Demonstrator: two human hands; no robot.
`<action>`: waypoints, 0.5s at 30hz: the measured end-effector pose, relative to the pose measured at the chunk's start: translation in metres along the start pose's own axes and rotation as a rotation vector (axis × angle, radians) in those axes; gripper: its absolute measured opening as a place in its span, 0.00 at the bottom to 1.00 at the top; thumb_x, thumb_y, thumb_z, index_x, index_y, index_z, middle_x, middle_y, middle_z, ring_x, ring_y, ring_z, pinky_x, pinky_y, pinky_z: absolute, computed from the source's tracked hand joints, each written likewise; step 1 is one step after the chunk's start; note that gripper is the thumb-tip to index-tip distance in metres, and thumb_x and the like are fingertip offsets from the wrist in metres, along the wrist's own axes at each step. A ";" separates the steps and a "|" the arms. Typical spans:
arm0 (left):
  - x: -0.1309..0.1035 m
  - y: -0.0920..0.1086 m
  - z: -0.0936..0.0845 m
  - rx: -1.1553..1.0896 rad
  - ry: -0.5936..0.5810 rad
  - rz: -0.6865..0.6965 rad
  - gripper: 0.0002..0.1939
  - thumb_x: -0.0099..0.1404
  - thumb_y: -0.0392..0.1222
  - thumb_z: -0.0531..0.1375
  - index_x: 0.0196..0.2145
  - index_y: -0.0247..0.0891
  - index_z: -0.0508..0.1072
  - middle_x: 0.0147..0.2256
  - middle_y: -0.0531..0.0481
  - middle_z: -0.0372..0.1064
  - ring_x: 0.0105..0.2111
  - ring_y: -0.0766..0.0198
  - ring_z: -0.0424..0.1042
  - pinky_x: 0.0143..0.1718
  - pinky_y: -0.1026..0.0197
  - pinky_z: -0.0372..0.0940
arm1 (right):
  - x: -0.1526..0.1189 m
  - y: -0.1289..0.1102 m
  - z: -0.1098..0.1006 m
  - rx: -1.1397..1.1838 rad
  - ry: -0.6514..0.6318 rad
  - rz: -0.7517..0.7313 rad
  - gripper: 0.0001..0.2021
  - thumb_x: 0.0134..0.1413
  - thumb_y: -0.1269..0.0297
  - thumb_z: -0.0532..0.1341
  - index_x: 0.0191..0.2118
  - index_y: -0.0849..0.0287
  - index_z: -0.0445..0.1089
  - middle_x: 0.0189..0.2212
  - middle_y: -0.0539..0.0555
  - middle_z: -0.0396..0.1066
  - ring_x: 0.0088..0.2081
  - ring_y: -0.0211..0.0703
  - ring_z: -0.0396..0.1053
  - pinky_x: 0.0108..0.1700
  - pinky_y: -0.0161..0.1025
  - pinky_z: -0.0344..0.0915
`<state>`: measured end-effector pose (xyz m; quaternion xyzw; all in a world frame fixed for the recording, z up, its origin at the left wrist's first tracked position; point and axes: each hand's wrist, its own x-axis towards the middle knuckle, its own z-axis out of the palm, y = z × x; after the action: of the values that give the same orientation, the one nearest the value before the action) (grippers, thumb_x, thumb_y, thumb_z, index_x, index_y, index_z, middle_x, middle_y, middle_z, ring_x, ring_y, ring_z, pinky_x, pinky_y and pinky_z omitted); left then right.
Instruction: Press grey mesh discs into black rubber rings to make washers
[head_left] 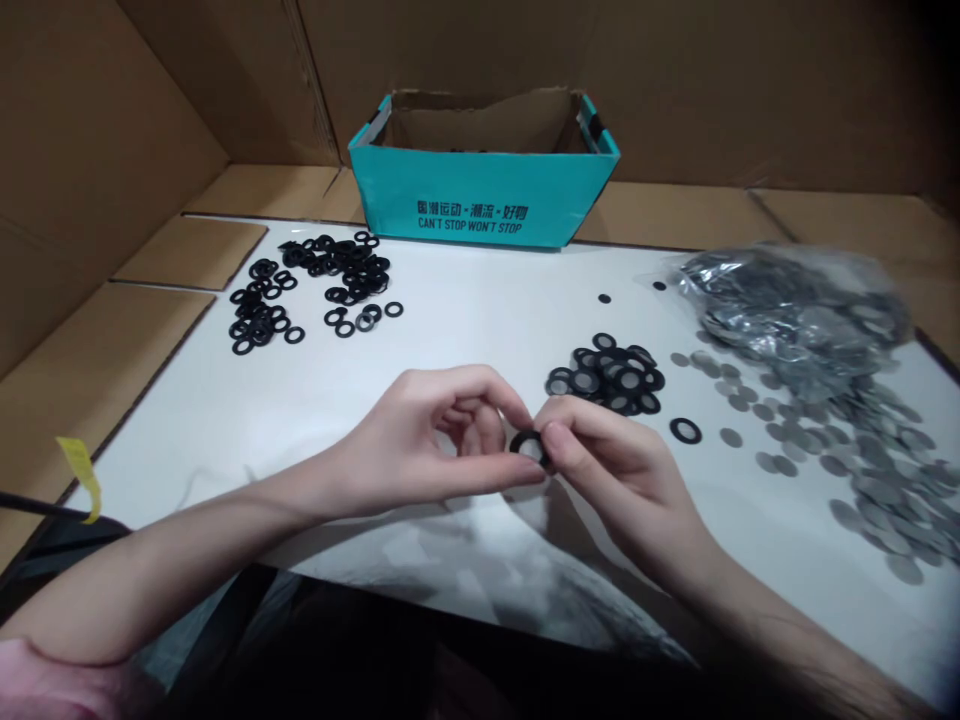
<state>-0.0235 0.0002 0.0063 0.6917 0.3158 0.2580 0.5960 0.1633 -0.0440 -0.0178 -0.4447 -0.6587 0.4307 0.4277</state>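
Observation:
Between my two hands, above the front of the white table, is a black ring with a grey mesh disc in it (531,449). The thumb and index finger of my left hand (442,435) pinch it from the left, other fingers curled. From the right, my right hand (619,455) grips its edge with thumb and fingertips. Just behind my right hand lies a pile of black rings with grey discs in them (611,375). One more ring with a disc (685,431) rests apart, to the right of that pile.
Loose black rings (349,265) are spread at the back left. Many grey discs (885,480) lie at the right, by a clear plastic bag (795,310) of discs. A teal box (484,195) stands at the back. Cardboard walls (225,80) surround the table.

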 end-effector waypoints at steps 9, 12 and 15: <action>-0.002 -0.002 0.004 0.204 0.075 0.235 0.10 0.60 0.39 0.67 0.38 0.31 0.74 0.27 0.51 0.72 0.25 0.70 0.70 0.30 0.67 0.68 | -0.001 0.009 0.004 0.474 -0.106 0.310 0.18 0.61 0.52 0.57 0.25 0.59 0.62 0.23 0.49 0.59 0.28 0.37 0.57 0.31 0.35 0.57; -0.002 -0.002 0.005 0.168 0.077 0.214 0.10 0.59 0.38 0.67 0.36 0.31 0.73 0.26 0.52 0.71 0.24 0.71 0.68 0.29 0.68 0.68 | -0.002 0.009 0.005 0.526 -0.100 0.338 0.18 0.59 0.51 0.58 0.24 0.59 0.61 0.22 0.49 0.57 0.27 0.37 0.55 0.30 0.35 0.56; -0.002 -0.003 0.005 0.131 0.080 0.207 0.09 0.58 0.36 0.68 0.35 0.30 0.73 0.25 0.53 0.69 0.24 0.71 0.68 0.28 0.69 0.68 | -0.002 0.008 0.008 0.555 -0.089 0.373 0.19 0.58 0.51 0.59 0.23 0.58 0.59 0.22 0.48 0.54 0.26 0.36 0.53 0.30 0.36 0.56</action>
<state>-0.0217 -0.0047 0.0026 0.7474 0.2822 0.3243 0.5065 0.1584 -0.0458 -0.0277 -0.4049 -0.4417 0.6833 0.4173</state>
